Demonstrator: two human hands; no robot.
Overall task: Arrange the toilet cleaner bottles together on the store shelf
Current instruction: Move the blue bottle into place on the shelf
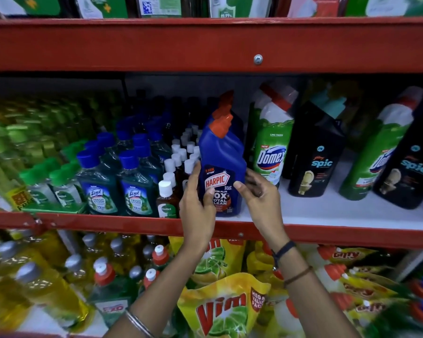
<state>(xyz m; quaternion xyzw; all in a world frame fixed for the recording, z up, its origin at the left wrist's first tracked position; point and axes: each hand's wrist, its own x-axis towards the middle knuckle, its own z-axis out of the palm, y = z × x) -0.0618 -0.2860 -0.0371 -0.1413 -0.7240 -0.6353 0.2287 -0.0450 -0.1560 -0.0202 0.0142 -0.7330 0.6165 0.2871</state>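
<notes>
A blue Harpic toilet cleaner bottle (pixel 221 157) with an orange cap stands upright at the front of the middle shelf (pixel 327 211). My left hand (pixel 197 206) grips its lower left side, thumb on the label. My right hand (pixel 261 196) touches its right side, thumb on the label and fingers behind. More blue Harpic bottles stand behind it. To the right stand a green Domex bottle (pixel 272 147), a black Spic bottle (pixel 314 157), another green Domex bottle (pixel 376 157) and a second black Spic bottle (pixel 408 174), the last two leaning.
Small brown Dettol bottles (pixel 166 198) crowd the Harpic's left side, with Lizol bottles (pixel 134 189) further left. The red shelf edge (pixel 132 225) runs below my hands. Vim pouches (pixel 225 306) and yellow bottles fill the lower shelf. A red shelf beam (pixel 205 45) hangs overhead.
</notes>
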